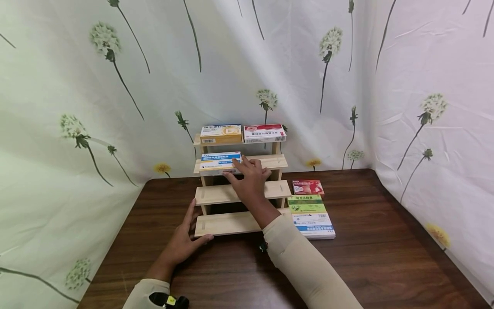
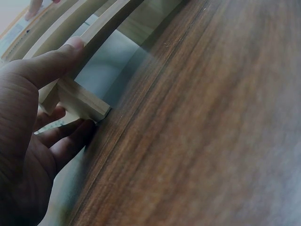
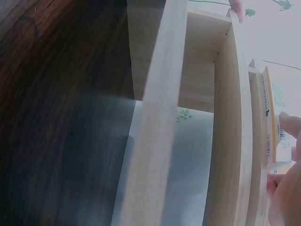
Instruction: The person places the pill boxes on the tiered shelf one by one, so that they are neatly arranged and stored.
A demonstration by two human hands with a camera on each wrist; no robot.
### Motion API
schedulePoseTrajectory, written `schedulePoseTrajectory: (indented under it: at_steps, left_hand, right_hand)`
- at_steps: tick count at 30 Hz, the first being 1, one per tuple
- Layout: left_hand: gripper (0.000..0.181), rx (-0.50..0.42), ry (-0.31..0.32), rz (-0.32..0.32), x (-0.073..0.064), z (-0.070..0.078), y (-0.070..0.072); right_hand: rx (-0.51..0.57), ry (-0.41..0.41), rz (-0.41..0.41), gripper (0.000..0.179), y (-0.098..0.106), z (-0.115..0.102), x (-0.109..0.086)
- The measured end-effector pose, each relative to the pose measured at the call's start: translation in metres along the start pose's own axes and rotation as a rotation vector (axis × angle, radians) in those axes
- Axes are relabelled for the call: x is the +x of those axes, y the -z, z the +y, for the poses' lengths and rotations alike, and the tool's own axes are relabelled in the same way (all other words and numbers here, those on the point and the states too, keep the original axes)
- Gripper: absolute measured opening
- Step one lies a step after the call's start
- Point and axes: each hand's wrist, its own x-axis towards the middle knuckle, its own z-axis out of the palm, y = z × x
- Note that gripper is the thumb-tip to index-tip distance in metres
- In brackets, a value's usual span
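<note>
A stepped wooden shelf (image 1: 216,194) stands on the table. On its second tier from the top lies a blue-and-white medicine box (image 1: 216,162), toward the left end. My right hand (image 1: 251,178) pinches the right end of this box, with the thumb at its front (image 3: 270,117). My left hand (image 1: 185,241) grips the left end of the shelf near the bottom. In the left wrist view its thumb (image 2: 59,59) lies along a board's front edge, while the other fingers curl by the side support (image 2: 84,101).
On the top tier sit a yellow-and-white medicine box (image 1: 221,134) and a red-and-white one (image 1: 264,133). Right of the shelf, on the brown table (image 1: 370,240), lie a red box (image 1: 307,187), a green box (image 1: 307,204) and a white-and-blue box (image 1: 314,225). A flowered curtain (image 1: 231,86) hangs behind.
</note>
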Motion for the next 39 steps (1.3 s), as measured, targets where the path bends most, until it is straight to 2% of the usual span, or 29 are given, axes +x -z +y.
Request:
schedulePoseTrajectory:
  at_steps: [14,28,39]
  left_hand:
    - [0.124,0.006,-0.024,0.003,0.0,-0.001,-0.001]
    - [0.125,-0.003,-0.023,0.007,0.0,-0.003,-0.001]
    - [0.126,0.009,-0.024,0.013,0.0,-0.001,-0.001]
  right_hand:
    - [0.015,-0.012,0.014,0.062,0.016,0.002,0.0]
    - [0.195,-0.096,-0.038,0.059,0.054,0.013,-0.003]
    - [0.297,-0.16,-0.085,0.06,0.085,0.034,-0.014]
